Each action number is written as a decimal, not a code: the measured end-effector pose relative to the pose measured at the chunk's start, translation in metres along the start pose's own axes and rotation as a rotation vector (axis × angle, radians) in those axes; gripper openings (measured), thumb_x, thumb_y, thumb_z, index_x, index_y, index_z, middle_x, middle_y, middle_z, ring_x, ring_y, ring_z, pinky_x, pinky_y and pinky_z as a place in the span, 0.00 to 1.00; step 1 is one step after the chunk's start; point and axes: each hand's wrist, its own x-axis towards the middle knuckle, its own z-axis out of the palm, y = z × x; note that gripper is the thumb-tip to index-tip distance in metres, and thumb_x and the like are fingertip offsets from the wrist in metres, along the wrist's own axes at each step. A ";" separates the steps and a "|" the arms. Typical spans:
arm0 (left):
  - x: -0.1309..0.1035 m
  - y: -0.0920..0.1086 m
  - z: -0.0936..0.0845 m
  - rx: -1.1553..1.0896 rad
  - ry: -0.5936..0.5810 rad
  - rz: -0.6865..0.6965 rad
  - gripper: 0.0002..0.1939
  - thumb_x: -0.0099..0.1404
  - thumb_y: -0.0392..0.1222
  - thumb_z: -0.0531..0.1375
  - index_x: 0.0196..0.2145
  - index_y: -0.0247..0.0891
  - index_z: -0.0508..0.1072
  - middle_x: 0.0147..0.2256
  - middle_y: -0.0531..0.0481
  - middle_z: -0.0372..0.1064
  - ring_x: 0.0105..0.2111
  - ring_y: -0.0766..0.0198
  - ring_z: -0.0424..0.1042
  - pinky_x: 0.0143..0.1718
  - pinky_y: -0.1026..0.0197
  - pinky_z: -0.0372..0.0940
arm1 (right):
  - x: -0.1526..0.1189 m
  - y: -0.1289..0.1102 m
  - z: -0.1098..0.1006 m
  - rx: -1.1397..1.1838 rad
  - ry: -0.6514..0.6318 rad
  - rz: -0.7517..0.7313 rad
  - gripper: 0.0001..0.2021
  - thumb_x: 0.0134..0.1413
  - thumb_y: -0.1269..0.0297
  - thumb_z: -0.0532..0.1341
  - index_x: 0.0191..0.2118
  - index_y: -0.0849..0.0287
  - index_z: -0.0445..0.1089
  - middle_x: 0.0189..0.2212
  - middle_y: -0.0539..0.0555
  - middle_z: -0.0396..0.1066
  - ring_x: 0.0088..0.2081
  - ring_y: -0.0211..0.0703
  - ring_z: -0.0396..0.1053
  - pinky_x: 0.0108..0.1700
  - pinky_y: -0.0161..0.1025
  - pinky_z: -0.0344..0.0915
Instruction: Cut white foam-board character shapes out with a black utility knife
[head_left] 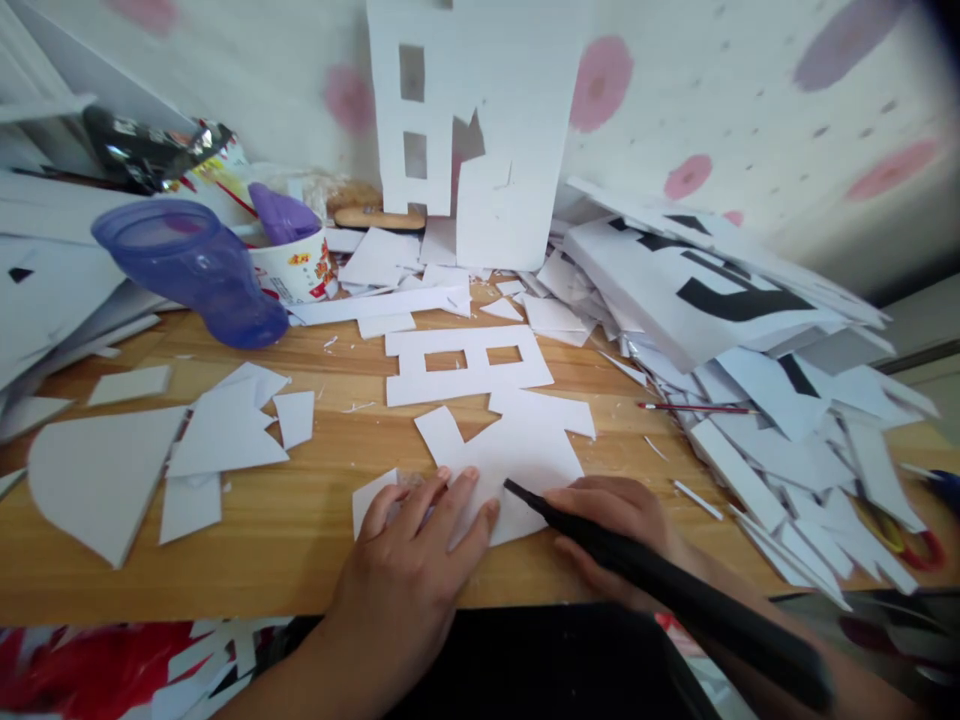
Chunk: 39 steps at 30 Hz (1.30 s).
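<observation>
My left hand [420, 535] lies with fingers spread on a white board piece [525, 445], which has an irregular, notched outline. In my right hand [611, 515] is a long black pen-like tool [637, 560], thicker toward the handle. Its narrow dark tip rests on or just over the board, right of my left fingertips; whether it touches, I cannot tell. A smaller white scrap [373, 497] sticks out beside my left fingers. Just beyond the board lies a white strip with two rectangular cut-outs [476, 362].
White sheets and offcuts [780, 460] pile up at the right, with a thin red stick [697, 408] and scissors [922, 550]. A purple translucent cup [202, 270] and paper tub [296, 268] stand back left. Upright white panels [510, 120] lean against the wall.
</observation>
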 end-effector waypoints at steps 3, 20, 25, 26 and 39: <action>-0.002 -0.001 0.002 -0.003 -0.006 0.010 0.19 0.66 0.40 0.53 0.54 0.45 0.71 0.58 0.47 0.66 0.53 0.48 0.67 0.52 0.44 0.54 | 0.001 0.006 -0.004 0.251 0.329 0.287 0.14 0.54 0.64 0.64 0.47 0.50 0.68 0.33 0.53 0.77 0.29 0.45 0.76 0.30 0.40 0.72; -0.004 -0.003 0.002 -0.015 -0.081 0.084 0.20 0.68 0.40 0.53 0.57 0.40 0.68 0.62 0.49 0.62 0.60 0.46 0.59 0.60 0.38 0.48 | 0.059 0.029 0.013 1.270 0.339 0.726 0.18 0.37 0.51 0.73 0.30 0.56 0.71 0.19 0.45 0.66 0.18 0.33 0.61 0.18 0.31 0.59; -0.004 -0.004 0.002 -0.017 -0.088 0.111 0.21 0.69 0.40 0.52 0.58 0.37 0.67 0.62 0.48 0.61 0.61 0.42 0.58 0.61 0.36 0.46 | 0.073 0.034 0.022 0.953 0.273 0.736 0.13 0.39 0.61 0.72 0.22 0.58 0.67 0.14 0.43 0.61 0.16 0.30 0.55 0.18 0.31 0.49; -0.003 -0.004 0.002 -0.018 -0.090 0.108 0.21 0.69 0.40 0.52 0.58 0.37 0.67 0.62 0.48 0.61 0.60 0.42 0.58 0.61 0.36 0.46 | 0.074 0.035 0.024 0.906 0.248 0.725 0.12 0.39 0.62 0.72 0.22 0.58 0.67 0.14 0.43 0.61 0.17 0.30 0.55 0.19 0.31 0.49; 0.002 -0.001 -0.002 -0.014 -0.081 0.110 0.19 0.70 0.38 0.51 0.56 0.36 0.70 0.61 0.48 0.63 0.59 0.41 0.61 0.59 0.36 0.50 | 0.072 0.042 0.035 0.774 0.205 0.663 0.13 0.40 0.60 0.71 0.23 0.57 0.66 0.18 0.44 0.65 0.22 0.34 0.61 0.24 0.33 0.58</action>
